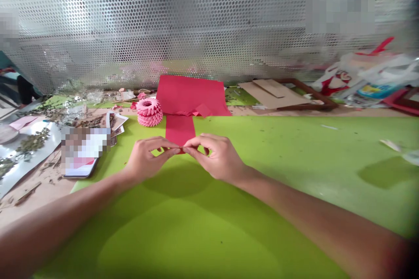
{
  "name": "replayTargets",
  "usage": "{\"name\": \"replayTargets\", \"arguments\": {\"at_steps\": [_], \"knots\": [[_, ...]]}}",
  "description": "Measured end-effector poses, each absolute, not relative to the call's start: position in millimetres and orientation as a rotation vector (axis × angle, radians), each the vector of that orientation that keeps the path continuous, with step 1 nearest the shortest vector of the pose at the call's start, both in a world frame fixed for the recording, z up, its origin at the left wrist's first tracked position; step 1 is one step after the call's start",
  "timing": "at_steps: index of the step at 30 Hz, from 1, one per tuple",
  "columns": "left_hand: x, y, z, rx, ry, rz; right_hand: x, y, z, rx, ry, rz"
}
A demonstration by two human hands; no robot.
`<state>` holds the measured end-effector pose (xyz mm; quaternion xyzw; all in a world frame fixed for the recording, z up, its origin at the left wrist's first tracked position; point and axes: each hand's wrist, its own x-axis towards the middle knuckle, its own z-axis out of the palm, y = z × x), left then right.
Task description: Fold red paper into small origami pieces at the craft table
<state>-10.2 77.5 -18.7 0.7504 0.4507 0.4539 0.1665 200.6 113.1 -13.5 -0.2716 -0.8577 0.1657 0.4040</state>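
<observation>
Green tabletop (310,152) here, and our left hand (147,157) and right hand (221,157) pinch the red strip (180,130) right of the pink ring (149,113) — light, probably easily creased, so we'd hold its edges gently.

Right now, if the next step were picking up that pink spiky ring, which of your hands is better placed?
Left, I'd judge: the pink ring sits just beyond the left hand, while the right hand is farther away. Both pinch the red strip at its near end, though.
</observation>
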Motion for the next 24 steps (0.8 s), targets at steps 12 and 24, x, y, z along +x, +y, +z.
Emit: {"name": "replayTargets", "arguments": {"at_steps": [12,24], "knots": [[-3.8,77.7,-17.4,1.732,1.352,1.299,196.8,111.7,-10.5,-0.792,-2.135,0.639],[-10.3,87.4,-22.4,1.529,1.276,1.287,193.0,111.8,-8.4,-0.878,-2.168,0.796]]}}
